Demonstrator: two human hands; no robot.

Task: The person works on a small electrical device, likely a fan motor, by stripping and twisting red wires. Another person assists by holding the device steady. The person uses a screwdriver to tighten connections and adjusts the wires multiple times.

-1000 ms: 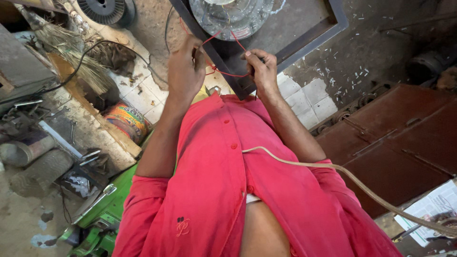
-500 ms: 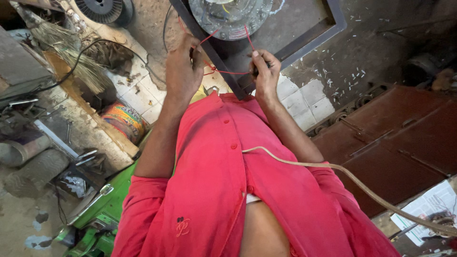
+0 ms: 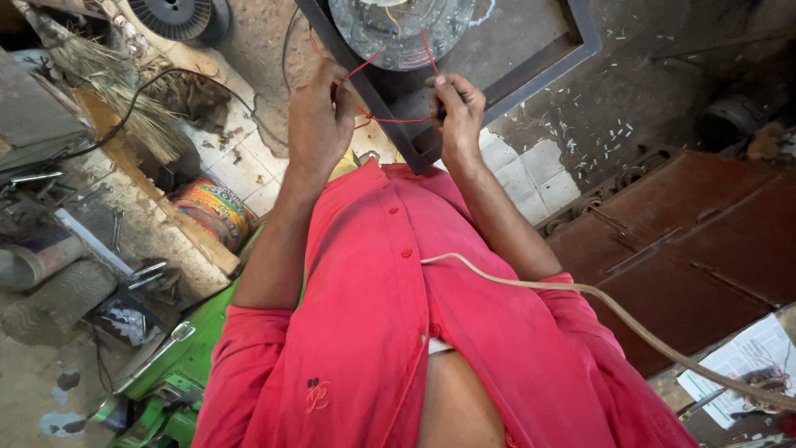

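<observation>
My left hand [image 3: 319, 120] and my right hand [image 3: 456, 112] are both raised in front of my chest, each pinching a thin red wire [image 3: 390, 119]. The wire stretches between the two hands, and its strands run up to a round clear-and-metal motor part [image 3: 402, 29]. That part sits inside a dark square metal frame [image 3: 539, 70]. My red shirt fills the lower middle of the view.
A beige cord [image 3: 613, 311] crosses my shirt toward the lower right. A painted tin [image 3: 217, 211], a straw broom [image 3: 137, 116] and a wire spool [image 3: 174, 17] lie at left. Green machine parts [image 3: 166, 373] sit at lower left, rusty brown panels [image 3: 696, 249] at right.
Both hands have shifted slightly upward toward the round part, and the red wire between them is pulled tighter and straighter.
</observation>
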